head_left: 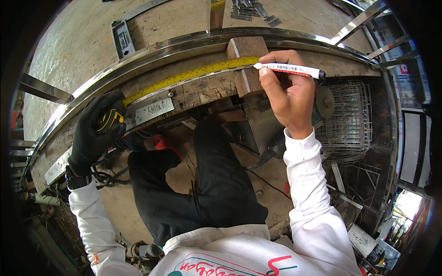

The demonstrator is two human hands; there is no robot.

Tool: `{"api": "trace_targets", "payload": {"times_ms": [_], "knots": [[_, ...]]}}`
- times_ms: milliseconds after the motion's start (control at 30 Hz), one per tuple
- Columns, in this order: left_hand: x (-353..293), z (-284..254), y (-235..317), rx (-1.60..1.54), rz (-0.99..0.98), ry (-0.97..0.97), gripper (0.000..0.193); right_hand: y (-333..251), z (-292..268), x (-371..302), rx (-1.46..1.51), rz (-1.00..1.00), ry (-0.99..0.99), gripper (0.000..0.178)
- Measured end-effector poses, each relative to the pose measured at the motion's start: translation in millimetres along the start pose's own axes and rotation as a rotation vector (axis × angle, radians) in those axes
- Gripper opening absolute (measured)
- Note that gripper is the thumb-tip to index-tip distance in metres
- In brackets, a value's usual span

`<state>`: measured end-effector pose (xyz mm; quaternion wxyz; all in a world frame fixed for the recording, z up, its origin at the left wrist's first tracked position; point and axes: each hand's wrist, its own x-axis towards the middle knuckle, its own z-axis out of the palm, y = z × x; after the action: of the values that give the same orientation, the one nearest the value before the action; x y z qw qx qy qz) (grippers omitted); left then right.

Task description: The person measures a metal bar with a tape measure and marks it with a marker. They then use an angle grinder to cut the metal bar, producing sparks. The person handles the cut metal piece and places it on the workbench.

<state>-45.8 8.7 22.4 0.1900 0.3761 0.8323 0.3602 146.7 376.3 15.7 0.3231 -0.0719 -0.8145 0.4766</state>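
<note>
My left hand (92, 133), in a black glove, is closed round a yellow and black tape measure (112, 120) near the left end of the wooden bench. Its yellow blade (184, 76) runs out to the right, over a wooden block (247, 45), as far as my right fingertips. Beside the blade's near edge lies a long thin metal strip (202, 74). My bare right hand (291, 99) pinches a white marker pen (292, 70) with a black end. The pen's tip points left and meets the strip's end above the block; whether it touches is too small to tell.
A shiny metal frame (170, 48) curves across the bench just beyond the tape. Farther back are a square tool (123, 39) and several small metal pieces (251, 10). A bench grinder wheel (325, 102) and a wire basket (347, 122) stand at the right.
</note>
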Motion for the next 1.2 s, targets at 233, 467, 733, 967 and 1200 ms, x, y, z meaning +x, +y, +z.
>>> {"api": "trace_targets", "payload": {"times_ms": [233,467,733,967,1200], "knots": [[0.4,1.4,0.0,0.006,0.016,0.014,0.065,0.0,0.2,0.3,0.012,-0.004,-0.006,0.011],[1.9,1.6,-1.4,0.017,0.019,0.017,0.066,0.0,0.8,-0.1,0.013,0.004,-0.009,0.011],[0.9,3.7,1.2,0.046,0.057,0.080,0.064,-0.3,-9.2,-2.9,0.211,0.037,0.033,0.014],[12.5,20.9,23.8,-0.061,0.167,0.205,0.049,-9.8,-30.2,-32.7,0.425,0.085,0.279,0.021],[31.0,20.9,22.1,-0.505,0.195,0.460,0.059,-17.9,-27.6,-72.1,0.430,0.204,0.414,0.020]]}}
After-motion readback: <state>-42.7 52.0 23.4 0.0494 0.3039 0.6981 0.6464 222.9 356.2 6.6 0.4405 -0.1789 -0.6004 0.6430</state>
